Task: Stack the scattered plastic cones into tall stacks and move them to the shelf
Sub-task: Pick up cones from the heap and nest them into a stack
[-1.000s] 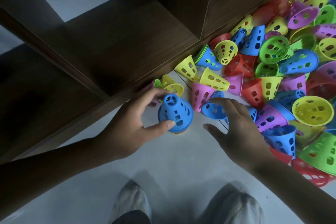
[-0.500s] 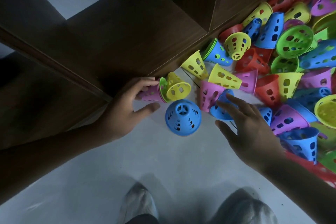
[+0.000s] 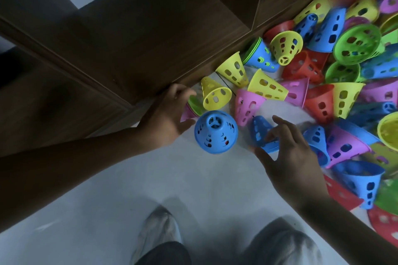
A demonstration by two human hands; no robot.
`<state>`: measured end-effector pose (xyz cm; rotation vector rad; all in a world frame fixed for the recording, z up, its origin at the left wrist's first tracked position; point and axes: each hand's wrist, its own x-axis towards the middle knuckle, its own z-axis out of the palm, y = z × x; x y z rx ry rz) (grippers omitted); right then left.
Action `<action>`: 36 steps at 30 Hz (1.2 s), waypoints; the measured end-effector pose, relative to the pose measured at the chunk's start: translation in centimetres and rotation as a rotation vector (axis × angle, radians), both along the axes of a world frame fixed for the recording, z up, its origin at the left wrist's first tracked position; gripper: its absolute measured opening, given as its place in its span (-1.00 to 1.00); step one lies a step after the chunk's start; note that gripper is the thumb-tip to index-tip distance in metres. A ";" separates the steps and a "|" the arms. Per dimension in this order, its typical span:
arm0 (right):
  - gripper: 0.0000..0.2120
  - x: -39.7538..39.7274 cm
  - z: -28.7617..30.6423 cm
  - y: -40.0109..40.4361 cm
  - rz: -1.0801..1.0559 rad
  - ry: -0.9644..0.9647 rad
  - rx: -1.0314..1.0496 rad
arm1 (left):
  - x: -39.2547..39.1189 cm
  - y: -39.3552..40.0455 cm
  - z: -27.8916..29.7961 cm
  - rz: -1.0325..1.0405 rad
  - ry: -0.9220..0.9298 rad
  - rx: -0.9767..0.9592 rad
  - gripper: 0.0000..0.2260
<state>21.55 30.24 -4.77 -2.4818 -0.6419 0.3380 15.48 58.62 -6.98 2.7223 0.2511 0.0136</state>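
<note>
My left hand point(image 3: 167, 119) reaches to the foot of the shelf point(image 3: 137, 49), fingers curling round a pink-and-green nested pair point(image 3: 191, 106) that lies on its side there; I can't tell whether the grip has closed. My right hand point(image 3: 288, 153) is spread, fingertips touching a tipped blue cone point(image 3: 261, 133) at the near edge of the pile. Between the 2 hands stands the stack point(image 3: 216, 132), blue cone on top, wide end down on the floor point(image 3: 172, 189) – neither hand touches it. I judge it sits there so both hands can feed it (the pile is just to its right). Counts: 1 stack begun and 1 nested pair under my left hand. The loose cones I can't count exactly – dozens in yellow, blue, pink, red and green, many blurred or overlapping. None is on the shelf where I can see.
</note>
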 end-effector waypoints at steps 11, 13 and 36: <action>-0.44 -0.7 0.5 0.2 -0.107 0.258 -0.013 | -3.1 0.1 2.3 0.165 -0.070 -0.246 -0.61; -0.37 -0.6 0.8 0.2 -0.149 0.293 0.051 | -3.7 0.1 3.5 0.232 -0.054 -0.365 -0.58; -0.36 -1.2 10.0 5.6 -0.022 0.493 0.987 | -6.2 -3.2 11.3 0.519 -0.071 -1.023 -0.37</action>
